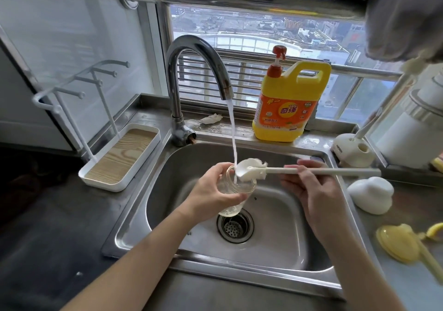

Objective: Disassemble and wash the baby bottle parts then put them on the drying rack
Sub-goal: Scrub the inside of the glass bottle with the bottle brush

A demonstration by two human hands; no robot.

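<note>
rack [119, 157] left of sink [275, 250], detergent [290, 104] behind

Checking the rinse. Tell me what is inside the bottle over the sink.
The tap stream runs into the clear bottle, and water pools at its base. The brush head sits at the mouth. The left hand covers its left side.

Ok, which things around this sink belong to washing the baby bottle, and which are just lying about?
For the job: clear bottle, brush, left hand, right hand, tap, detergent jug, drying rack, white domed part, yellow part.
Lying about: crumpled tissue, brush stand, white appliance.
</note>
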